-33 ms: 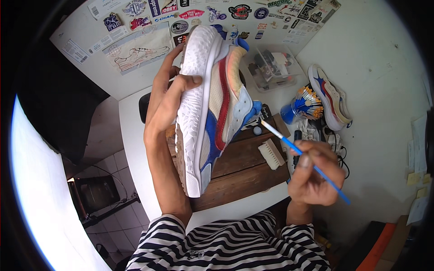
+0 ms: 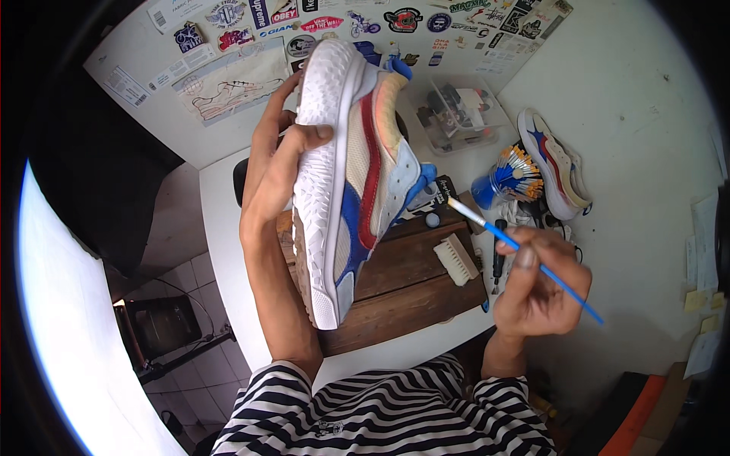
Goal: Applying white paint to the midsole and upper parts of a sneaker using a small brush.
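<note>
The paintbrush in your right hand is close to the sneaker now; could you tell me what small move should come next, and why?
Probably bring the paintbrush tip left to the sneaker. The right hand holds the brush with its bristles aimed at the shoe's side but short of it, while the left hand holds the shoe up, sole toward the camera.

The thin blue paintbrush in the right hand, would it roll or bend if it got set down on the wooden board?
The blue paintbrush has a slim, straight handle that looks round, so it would probably roll on the wooden board. It looks stiff: it stays straight in the right hand. It is likely very light, since fingertips alone hold it. The pale bristle tip probably flexes easily.
</note>
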A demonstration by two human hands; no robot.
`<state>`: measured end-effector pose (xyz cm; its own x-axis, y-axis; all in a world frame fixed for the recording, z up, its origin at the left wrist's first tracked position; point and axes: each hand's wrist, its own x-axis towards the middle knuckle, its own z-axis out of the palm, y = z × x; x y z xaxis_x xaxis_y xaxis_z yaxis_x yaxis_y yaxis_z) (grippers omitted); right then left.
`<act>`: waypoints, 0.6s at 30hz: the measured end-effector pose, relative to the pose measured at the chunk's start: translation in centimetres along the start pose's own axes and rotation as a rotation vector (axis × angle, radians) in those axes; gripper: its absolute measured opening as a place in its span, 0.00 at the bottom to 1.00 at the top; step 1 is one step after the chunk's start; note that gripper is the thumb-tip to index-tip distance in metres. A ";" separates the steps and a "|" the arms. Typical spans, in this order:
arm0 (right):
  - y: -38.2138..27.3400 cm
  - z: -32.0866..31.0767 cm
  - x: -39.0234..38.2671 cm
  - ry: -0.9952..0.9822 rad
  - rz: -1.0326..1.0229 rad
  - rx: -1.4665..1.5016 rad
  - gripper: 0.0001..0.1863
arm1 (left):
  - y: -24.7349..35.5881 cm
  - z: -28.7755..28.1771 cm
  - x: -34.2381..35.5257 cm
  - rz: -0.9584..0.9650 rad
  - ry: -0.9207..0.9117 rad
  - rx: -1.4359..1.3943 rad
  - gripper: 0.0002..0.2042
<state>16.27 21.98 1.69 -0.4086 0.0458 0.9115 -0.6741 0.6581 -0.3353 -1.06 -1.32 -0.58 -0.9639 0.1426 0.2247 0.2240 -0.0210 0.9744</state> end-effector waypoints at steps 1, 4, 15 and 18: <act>0.7 -0.3 0.4 -0.013 0.082 -0.057 0.08 | 0.1 0.0 -0.1 0.006 0.041 -0.043 0.44; 3.3 -0.5 0.6 -0.067 0.212 -0.136 0.07 | 0.0 -0.2 0.2 0.049 0.100 -0.095 0.45; 7.6 3.8 0.6 -0.441 0.476 -0.159 0.05 | -0.5 -0.7 0.6 0.040 0.171 -0.039 0.45; 8.3 4.2 -0.3 -0.484 0.507 -0.120 0.05 | -0.3 -0.5 0.6 0.020 0.156 -0.033 0.44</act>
<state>8.19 24.28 -2.36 -0.9004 0.0477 0.4325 -0.2674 0.7234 -0.6365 -1.75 -1.74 -0.78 -0.9704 -0.0136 0.2410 0.2413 -0.0553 0.9689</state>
